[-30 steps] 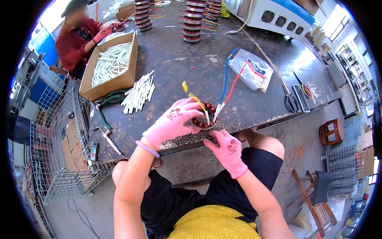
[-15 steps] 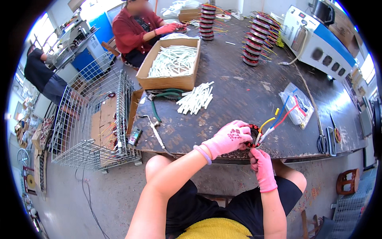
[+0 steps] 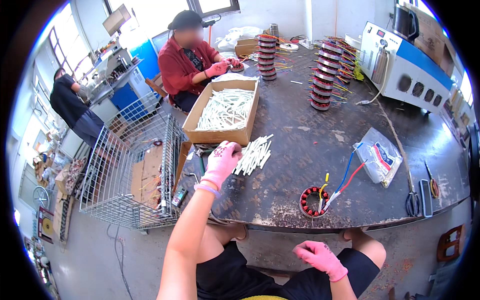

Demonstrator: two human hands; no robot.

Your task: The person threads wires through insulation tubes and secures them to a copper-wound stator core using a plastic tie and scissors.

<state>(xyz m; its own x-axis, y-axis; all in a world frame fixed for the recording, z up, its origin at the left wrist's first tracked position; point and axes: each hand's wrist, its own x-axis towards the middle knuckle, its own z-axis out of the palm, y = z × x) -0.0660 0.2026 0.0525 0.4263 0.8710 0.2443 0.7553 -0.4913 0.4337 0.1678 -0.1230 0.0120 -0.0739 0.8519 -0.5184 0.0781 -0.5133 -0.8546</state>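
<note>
My left hand (image 3: 222,162), in a pink glove, is at the left edge of a loose pile of short white tubes (image 3: 255,156). Its fingers curl downward, and whatever they hold is hidden. It partly covers the green-handled pliers (image 3: 201,165). My right hand (image 3: 320,257), also gloved in pink, hovers over my lap with curled fingers and nothing visible in them. A ring-shaped motor stator (image 3: 303,205) with red windings lies near the table's front edge, apart from both hands. Its blue, red and yellow leads point up and right, with white sleeves at their base.
A cardboard box (image 3: 220,135) of white tubes stands behind the pile. Stacked stators (image 3: 322,82) rise at the back. A plastic bag (image 3: 382,165) and scissors (image 3: 412,202) lie right. A wire cage (image 3: 132,215) stands left; a co-worker (image 3: 182,65) sits beyond the box.
Both hands have left the stator, which now rests on the table. My left hand moved left to the tube pile; my right hand drew back over my lap. The view tilted up.
</note>
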